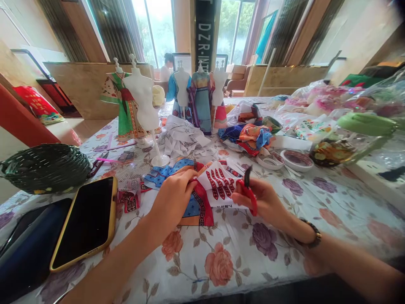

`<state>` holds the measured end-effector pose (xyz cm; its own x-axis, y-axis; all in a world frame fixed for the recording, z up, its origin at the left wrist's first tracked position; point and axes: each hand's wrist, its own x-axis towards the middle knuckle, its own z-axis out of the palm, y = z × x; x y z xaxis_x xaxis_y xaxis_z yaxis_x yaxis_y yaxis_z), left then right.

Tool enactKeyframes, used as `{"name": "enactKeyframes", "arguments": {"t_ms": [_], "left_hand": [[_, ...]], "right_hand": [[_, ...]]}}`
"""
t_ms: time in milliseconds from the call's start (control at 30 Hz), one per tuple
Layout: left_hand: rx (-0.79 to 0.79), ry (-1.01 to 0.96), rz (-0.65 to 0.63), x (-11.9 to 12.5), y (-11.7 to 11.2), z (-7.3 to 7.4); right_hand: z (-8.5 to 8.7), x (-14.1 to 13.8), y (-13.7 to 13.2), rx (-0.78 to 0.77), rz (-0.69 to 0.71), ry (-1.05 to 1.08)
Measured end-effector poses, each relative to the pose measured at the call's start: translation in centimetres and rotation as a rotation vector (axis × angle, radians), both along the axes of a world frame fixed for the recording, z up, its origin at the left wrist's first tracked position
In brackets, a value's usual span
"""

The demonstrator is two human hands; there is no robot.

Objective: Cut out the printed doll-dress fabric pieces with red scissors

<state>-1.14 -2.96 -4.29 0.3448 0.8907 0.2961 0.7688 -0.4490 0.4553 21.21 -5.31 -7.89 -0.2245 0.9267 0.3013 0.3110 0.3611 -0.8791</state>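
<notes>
My left hand (pixel 177 192) is closed on the left edge of a white printed fabric piece (pixel 218 183) with dark red patterned strips and small black lettering. Red-handled scissors (pixel 249 194) are in my right hand (pixel 265 200), their dark blades pointing up. That hand's fingers also touch the fabric's right edge. Beneath the white piece and my left hand lies a blue, red and orange patterned cloth (pixel 193 209) on the table. A small red patterned scrap (pixel 129 200) rests to the left of it.
Small white mannequins (pixel 142 99), some in miniature dresses, stand at the back beside white scraps (pixel 186 137). Tape rolls (pixel 297 160) and colourful cloths (pixel 249 135) lie to the right. A phone (pixel 84 223) and dark woven basket (pixel 47 166) occupy the left. A person (pixel 166 69) sits far behind.
</notes>
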Motion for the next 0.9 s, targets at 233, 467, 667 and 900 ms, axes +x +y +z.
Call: {"name": "enactKeyframes", "arguments": {"t_ms": [233, 467, 667, 900], "left_hand": [[0.015, -0.068, -0.125, -0.4, 0.1, -0.4], [0.000, -0.013, -0.133, 0.0, 0.1, -0.8], [-0.021, -0.007, -0.108, 0.0, 0.1, -0.5], [-0.031, -0.041, -0.089, 0.0, 0.1, -0.4]], "right_hand": [[-1.0, -0.1, 0.1, 0.152, -0.047, -0.577], [-1.2, 0.5, 1.0, 0.228, -0.008, -0.665], [-0.7, 1.4, 2.0, 0.225, -0.034, -0.628], [-1.1, 2.5, 2.6, 0.251, -0.280, -0.564]]}}
